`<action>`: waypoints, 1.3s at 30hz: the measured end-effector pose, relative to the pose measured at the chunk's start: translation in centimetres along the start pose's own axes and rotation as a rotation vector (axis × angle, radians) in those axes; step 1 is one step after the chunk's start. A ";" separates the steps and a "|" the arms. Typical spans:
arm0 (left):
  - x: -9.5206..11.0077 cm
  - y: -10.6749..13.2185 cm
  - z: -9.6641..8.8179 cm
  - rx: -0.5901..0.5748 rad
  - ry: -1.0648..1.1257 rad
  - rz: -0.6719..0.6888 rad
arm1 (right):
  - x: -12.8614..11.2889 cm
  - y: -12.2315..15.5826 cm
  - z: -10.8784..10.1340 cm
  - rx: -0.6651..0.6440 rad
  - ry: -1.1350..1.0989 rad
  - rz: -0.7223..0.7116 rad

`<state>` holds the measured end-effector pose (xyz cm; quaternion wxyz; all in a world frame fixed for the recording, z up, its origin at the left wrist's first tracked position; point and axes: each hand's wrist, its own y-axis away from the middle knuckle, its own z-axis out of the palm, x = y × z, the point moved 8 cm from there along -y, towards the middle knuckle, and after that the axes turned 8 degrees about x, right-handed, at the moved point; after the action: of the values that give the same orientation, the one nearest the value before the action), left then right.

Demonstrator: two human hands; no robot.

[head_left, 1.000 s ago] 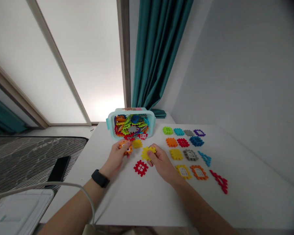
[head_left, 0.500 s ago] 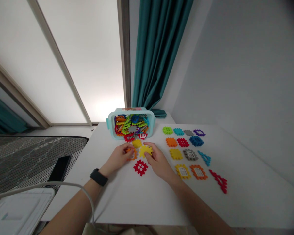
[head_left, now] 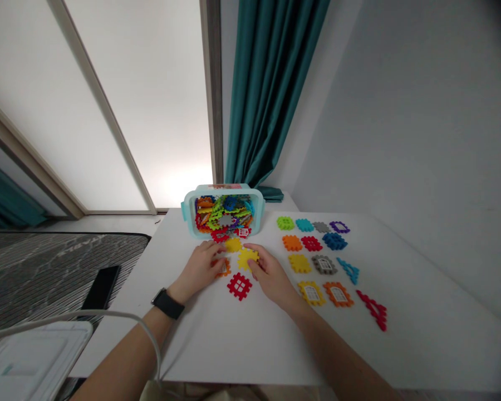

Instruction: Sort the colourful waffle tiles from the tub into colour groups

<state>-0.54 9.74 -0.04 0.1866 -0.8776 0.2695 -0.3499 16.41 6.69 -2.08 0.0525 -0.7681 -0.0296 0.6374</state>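
Two tiles are under the hands, which stand close together but do not touch; the left hand (head_left: 198,268) lies on an orange window tile (head_left: 224,272) at its fingertips; the right hand (head_left: 269,273) is on a yellow spiky tile (head_left: 247,259), to its left; I cannot tell if they grip; a small yellow tile (head_left: 232,244) and a red grid tile (head_left: 239,286) lie just beside, on a white table (head_left: 217,348).
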 end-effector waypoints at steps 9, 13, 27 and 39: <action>4.1 0.7 -0.6 0.039 0.019 0.207 | -0.8 0.1 0.6 -0.023 -0.100 -0.047; 4.1 0.7 -0.6 0.050 0.017 0.215 | -0.3 0.2 1.1 -0.069 -0.167 -0.029; 4.1 0.9 -0.3 0.034 -0.021 0.246 | 0.2 -0.3 0.2 0.010 -0.124 -0.038; 4.1 1.0 0.3 -0.037 0.027 0.255 | 0.2 -0.6 -0.8 0.078 -0.146 -0.036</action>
<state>1.81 6.57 1.39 0.2098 -0.8347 0.3879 -0.3299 17.21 7.28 -2.09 0.0914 -0.7163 -0.0224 0.6914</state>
